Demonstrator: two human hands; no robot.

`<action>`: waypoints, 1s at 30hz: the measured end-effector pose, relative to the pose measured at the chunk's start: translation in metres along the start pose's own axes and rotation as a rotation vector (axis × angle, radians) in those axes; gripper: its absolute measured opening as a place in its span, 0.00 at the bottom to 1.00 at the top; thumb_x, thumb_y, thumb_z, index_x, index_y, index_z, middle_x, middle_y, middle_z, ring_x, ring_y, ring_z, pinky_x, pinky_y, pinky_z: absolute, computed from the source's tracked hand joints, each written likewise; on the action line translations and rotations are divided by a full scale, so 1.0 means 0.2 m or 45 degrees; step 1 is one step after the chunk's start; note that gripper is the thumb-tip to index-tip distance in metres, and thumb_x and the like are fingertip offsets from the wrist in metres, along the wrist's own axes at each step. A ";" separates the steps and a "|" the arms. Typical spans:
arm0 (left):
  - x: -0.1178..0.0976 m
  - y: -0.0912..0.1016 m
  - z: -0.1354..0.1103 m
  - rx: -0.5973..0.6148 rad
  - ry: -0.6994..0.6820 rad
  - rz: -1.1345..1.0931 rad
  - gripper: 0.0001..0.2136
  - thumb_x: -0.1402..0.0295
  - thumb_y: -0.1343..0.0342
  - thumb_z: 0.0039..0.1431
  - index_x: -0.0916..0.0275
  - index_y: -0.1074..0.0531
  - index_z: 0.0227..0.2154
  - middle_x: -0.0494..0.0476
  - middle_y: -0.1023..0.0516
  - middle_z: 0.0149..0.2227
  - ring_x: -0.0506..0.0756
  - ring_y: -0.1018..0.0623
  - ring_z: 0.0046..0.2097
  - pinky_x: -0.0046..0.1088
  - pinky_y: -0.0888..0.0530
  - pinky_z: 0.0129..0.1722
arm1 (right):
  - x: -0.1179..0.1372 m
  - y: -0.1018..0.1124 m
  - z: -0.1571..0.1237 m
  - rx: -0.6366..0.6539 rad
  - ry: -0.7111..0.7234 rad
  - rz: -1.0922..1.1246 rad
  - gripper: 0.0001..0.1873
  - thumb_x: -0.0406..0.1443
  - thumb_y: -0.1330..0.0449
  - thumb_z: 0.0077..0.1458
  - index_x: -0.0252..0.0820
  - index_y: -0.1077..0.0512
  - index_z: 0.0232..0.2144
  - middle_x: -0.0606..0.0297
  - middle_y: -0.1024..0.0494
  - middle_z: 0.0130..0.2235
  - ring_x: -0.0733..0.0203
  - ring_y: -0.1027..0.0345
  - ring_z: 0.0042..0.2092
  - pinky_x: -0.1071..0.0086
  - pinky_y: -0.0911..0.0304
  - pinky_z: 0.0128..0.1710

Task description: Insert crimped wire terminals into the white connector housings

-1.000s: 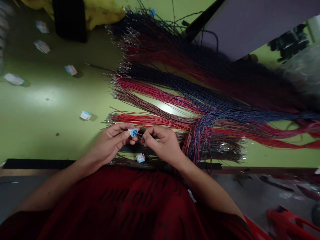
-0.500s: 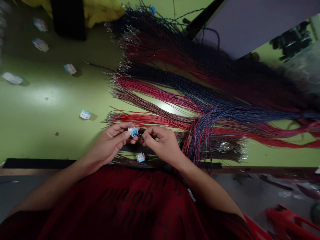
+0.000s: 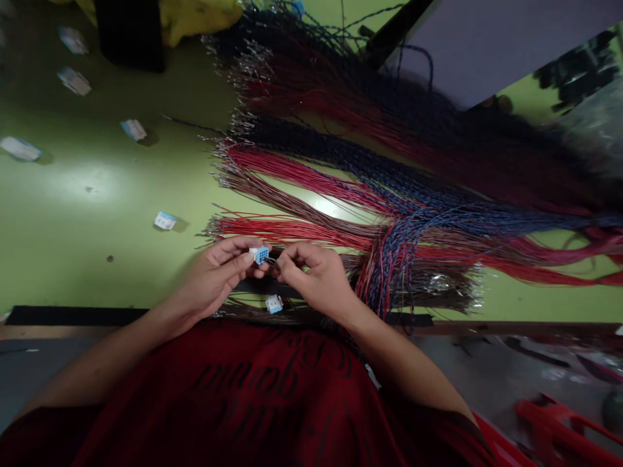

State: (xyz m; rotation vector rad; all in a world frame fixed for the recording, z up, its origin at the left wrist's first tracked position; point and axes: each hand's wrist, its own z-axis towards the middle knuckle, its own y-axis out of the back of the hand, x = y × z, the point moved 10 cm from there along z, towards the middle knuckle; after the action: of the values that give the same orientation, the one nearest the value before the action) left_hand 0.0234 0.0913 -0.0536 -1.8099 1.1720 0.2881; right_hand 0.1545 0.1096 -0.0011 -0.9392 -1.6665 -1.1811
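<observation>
Between the thumb and fingers of my left hand (image 3: 219, 267) is a small blue-and-white connector housing (image 3: 261, 255), its blue face with rows of holes turned to the right. My right hand (image 3: 311, 272) is closed in a pinch just right of it, on thin dark wires (image 3: 271, 261) that reach the lower part of that face. Whether their tips sit inside the holes is too small to tell. Below the hands, another connector housing (image 3: 274, 303) lies on dark wires. Red wires (image 3: 292, 230) with metal terminals at their left ends lie just beyond my fingers.
Several loose connector housings, one being the nearest (image 3: 165, 220), lie on the green table (image 3: 97, 259) at left. Bundles of blue twisted wires (image 3: 341, 155) and brown wires (image 3: 292, 198) stretch right. A pale panel (image 3: 487, 45) stands at the back right. A red stool (image 3: 559, 421) is below.
Both hands stay almost in place around the connector housing and wires. The view has shifted very slightly, and the connector's holed face shows a little more squarely.
</observation>
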 end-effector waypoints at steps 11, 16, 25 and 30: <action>0.01 0.00 0.00 0.018 0.024 -0.002 0.11 0.69 0.27 0.45 0.64 0.18 0.33 0.57 0.18 0.34 0.50 0.21 0.31 0.24 0.22 0.34 | 0.00 0.01 -0.01 -0.001 0.006 -0.042 0.08 0.32 0.45 0.52 0.40 0.29 0.23 0.70 0.26 0.22 0.69 0.33 0.25 0.75 0.39 0.28; 0.01 0.00 0.00 0.037 0.017 0.012 0.11 0.69 0.27 0.46 0.64 0.18 0.34 0.57 0.18 0.34 0.50 0.21 0.32 0.25 0.22 0.34 | 0.00 0.01 0.00 -0.008 0.004 -0.035 0.08 0.32 0.45 0.52 0.40 0.29 0.23 0.70 0.25 0.23 0.69 0.33 0.26 0.75 0.38 0.29; 0.00 0.00 0.00 0.043 -0.012 0.054 0.09 0.71 0.30 0.50 0.65 0.20 0.35 0.56 0.19 0.32 0.50 0.22 0.31 0.26 0.23 0.35 | 0.03 -0.01 0.00 0.000 0.018 0.004 0.08 0.32 0.44 0.53 0.40 0.29 0.23 0.70 0.26 0.23 0.70 0.35 0.26 0.76 0.39 0.28; 0.00 0.00 0.00 0.010 -0.008 0.063 0.11 0.69 0.28 0.46 0.64 0.19 0.33 0.55 0.19 0.31 0.49 0.22 0.31 0.25 0.23 0.34 | 0.03 -0.01 0.00 -0.001 0.025 0.008 0.08 0.31 0.44 0.53 0.40 0.30 0.23 0.71 0.27 0.23 0.70 0.37 0.26 0.76 0.41 0.28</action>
State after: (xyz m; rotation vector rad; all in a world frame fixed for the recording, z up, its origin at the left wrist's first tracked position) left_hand 0.0236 0.0907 -0.0535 -1.7739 1.2132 0.3166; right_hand 0.1498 0.1100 0.0044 -0.9297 -1.6470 -1.1831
